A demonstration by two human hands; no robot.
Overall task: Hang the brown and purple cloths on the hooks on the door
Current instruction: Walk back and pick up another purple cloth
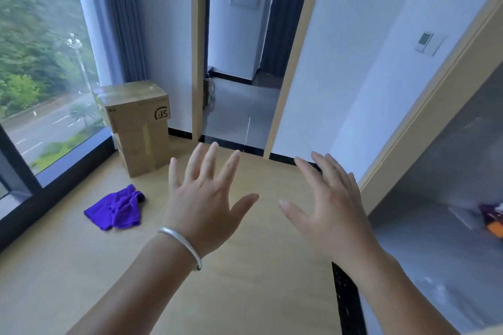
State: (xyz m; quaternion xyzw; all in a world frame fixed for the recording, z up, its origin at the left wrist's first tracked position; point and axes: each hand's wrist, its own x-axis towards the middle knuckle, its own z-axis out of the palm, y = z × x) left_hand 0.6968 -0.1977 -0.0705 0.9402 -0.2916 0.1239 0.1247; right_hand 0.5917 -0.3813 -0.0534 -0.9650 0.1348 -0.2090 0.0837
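Lying crumpled on floor, purple cloth (115,209) sits left of both hands' (202,198) spread, empty fingers (321,179).

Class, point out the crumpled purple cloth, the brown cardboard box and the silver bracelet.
crumpled purple cloth (115,208): head view, middle of the fabric.
brown cardboard box (141,128): head view, front face.
silver bracelet (181,245): head view, band on the left wrist.

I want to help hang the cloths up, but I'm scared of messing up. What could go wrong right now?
Both hands, left and right, are open and hold nothing, and the purple cloth lies crumpled on the floor, so it might get stepped on or slipped on. The brown cloth and the hooks are not in view, so one cloth could get forgotten. The box stands close behind the cloth and could be bumped while bending down.
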